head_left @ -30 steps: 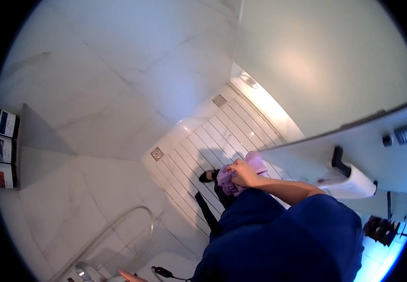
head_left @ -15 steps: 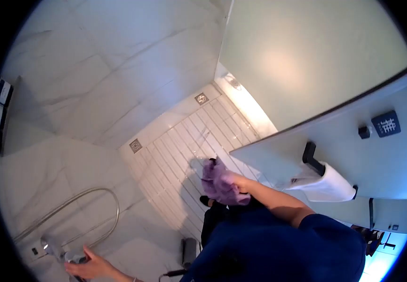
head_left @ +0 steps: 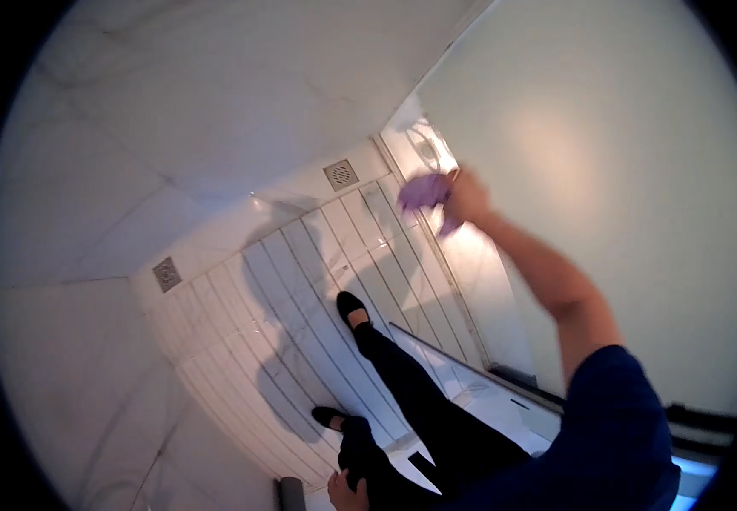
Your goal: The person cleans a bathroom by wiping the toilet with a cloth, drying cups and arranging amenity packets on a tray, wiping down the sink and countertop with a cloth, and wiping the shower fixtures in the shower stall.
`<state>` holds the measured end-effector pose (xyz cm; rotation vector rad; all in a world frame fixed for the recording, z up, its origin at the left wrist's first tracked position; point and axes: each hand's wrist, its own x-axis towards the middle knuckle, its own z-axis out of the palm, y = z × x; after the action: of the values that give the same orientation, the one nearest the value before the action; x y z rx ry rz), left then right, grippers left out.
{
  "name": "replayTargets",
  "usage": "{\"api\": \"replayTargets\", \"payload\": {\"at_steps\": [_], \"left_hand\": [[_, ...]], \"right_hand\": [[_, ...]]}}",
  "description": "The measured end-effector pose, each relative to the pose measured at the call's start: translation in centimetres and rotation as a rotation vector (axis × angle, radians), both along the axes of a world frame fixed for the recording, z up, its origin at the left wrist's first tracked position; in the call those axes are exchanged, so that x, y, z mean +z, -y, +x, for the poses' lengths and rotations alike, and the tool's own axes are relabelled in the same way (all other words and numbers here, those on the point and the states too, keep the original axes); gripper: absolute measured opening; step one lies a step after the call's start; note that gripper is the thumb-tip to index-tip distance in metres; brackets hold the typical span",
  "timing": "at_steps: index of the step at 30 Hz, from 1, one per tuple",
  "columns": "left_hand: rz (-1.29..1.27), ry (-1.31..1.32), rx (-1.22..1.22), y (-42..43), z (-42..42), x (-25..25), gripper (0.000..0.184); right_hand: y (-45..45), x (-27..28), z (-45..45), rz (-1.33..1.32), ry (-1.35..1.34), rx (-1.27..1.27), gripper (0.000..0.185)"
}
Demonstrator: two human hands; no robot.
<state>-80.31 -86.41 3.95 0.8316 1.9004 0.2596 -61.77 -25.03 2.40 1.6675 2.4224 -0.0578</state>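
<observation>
My right hand (head_left: 468,196) grips a crumpled purple cloth (head_left: 425,193) at the end of an outstretched arm. The cloth hangs in front of the lower edge of the frosted glass panel (head_left: 607,162), near the strip of floor under it; whether it touches the glass I cannot tell. Low in the view, my left hand (head_left: 347,492) lies by my dark trouser leg with its fingers loosely apart, holding nothing visible.
Grooved white floor tiles (head_left: 300,281) lie under my black shoes (head_left: 352,308). Two square metal drains (head_left: 341,175) sit along the marble wall (head_left: 172,102). A grey cylindrical object (head_left: 292,492) stands at the bottom. A glass edge runs beside my legs.
My right hand has carried the purple cloth up and right to the frosted panel. My left hand has left the shower fixture and come down beside my leg. The view has turned.
</observation>
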Motion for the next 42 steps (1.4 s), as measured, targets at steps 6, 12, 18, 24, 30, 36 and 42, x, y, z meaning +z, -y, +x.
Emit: {"api": "replayTargets", "payload": {"at_steps": [6,12,18,24,30,36,42], "left_hand": [[-0.2,0.065,0.331,-3.5,3.9,-5.4,0.058],[-0.405,-0.064,0.0,-10.8,0.8,-7.5,0.065],[-0.353,-0.213,-0.006,-10.5,-0.9,-11.8,0.061],[-0.669,-0.138,0.028,-7.6,-2.8,-13.2,0.049],[-0.394,-0.252,0.075,-14.8,0.9,-8.9,0.045],[-0.273,-0.051,-0.191,-17.4,-1.0,-6.1,0.053],[-0.653,0.225,0.13,-22.9,-1.0,-3.0,0.056]], "right_hand": [[-18.9,3.7,6.6,0.911,0.397,0.496,0.045],[-22.5,-9.3,4.1,0.731,0.294,0.306,0.016],[-14.8,-32.3,9.3,0.163,0.446,0.352,0.026],[24.7,-34.0,39.7,-0.726,0.832,0.493,0.024],[12.1,-25.1,33.0,-0.624,0.724,0.663,0.014],[-21.3,-15.0,7.5,0.516,0.331,0.63,0.008],[7.2,-15.5,26.4,0.089,0.651,0.59,0.048]]}}
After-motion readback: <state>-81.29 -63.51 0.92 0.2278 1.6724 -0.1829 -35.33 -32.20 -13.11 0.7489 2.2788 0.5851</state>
